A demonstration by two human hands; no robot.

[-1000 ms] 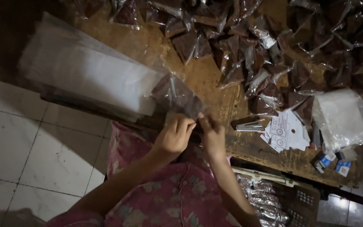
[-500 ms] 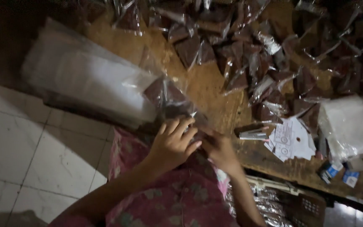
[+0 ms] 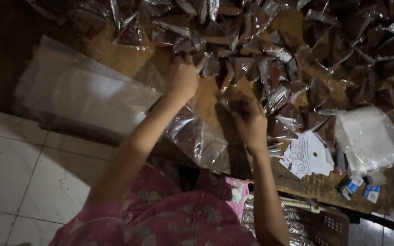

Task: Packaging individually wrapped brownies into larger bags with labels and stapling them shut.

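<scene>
Both my hands have left my lap edge and gone out over the worn wooden table (image 3: 115, 54). My left hand (image 3: 183, 77) reaches to the heap of small clear packets of brown stuff (image 3: 270, 50), fingers curled at its edge; whether they grip one I cannot tell. My right hand (image 3: 251, 125) closes on a packet (image 3: 233, 104). Nearby lie a stack of clear bags (image 3: 78, 95), white paper labels (image 3: 308, 155), and pale floor tiles (image 3: 19, 173) below.
</scene>
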